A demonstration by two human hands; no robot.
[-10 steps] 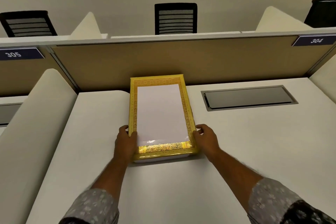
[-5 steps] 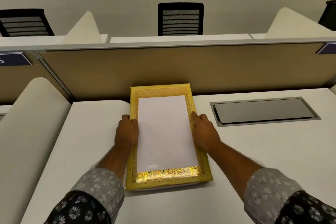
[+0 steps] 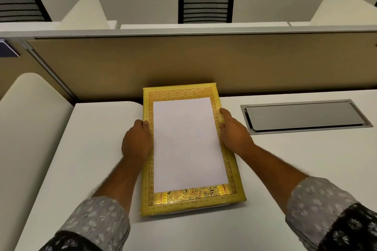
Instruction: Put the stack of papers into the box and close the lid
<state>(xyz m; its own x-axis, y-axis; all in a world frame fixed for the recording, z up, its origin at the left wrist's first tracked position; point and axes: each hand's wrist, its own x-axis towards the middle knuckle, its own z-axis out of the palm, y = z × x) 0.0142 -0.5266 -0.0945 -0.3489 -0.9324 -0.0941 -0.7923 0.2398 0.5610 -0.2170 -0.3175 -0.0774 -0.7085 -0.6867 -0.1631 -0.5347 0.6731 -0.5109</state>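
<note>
While both hands, left hand and right hand, grip the closed box with papers on top, the lid needs lifting next.

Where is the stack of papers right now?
The stack of papers lies centred on the closed yellow box, between the left hand and right hand.

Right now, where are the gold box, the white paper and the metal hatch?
gold box [image 3: 191, 203]: head view, patterned near border of lid.
white paper [image 3: 187, 144]: head view, sheet's middle.
metal hatch [image 3: 304, 116]: head view, dark flap's centre.
</note>
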